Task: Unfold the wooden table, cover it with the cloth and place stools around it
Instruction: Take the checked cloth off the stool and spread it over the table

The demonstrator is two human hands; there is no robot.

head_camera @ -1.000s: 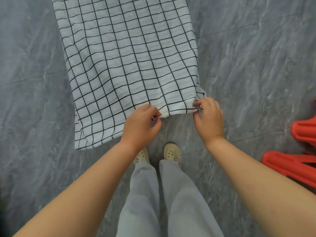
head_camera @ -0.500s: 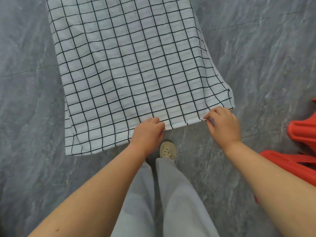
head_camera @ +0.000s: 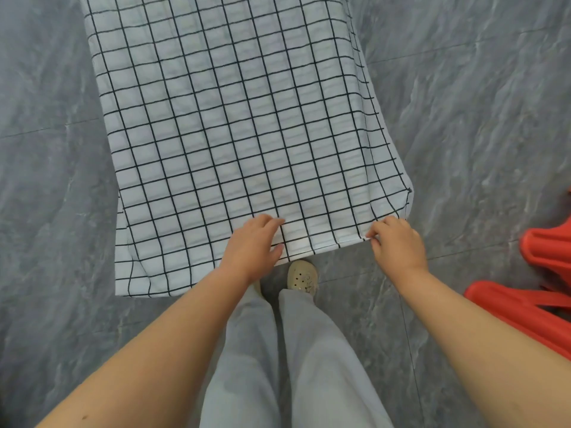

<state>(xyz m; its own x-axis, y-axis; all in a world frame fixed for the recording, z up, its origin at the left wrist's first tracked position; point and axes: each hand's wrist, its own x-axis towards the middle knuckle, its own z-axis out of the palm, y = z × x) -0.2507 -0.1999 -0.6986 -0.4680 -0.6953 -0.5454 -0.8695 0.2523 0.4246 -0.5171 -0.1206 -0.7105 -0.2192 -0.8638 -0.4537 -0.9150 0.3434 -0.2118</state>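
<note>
A white cloth with a black grid lies spread over the table, which it hides completely. Its near edge hangs down in front of me. My left hand rests on the middle of that near hem with fingers loosely curled over the fabric. My right hand pinches the hem near the right corner between thumb and fingers. Red plastic stools lie at the right edge of the head view, partly cut off.
Grey marble-look floor tiles surround the covered table on both sides. My legs in light grey trousers and a beige clog stand just under the cloth's near edge.
The cloth's right corner has been drawn out to the right and the near hem pulled flatter. My right hand moved right along the hem; my left hand loosened its grip.
</note>
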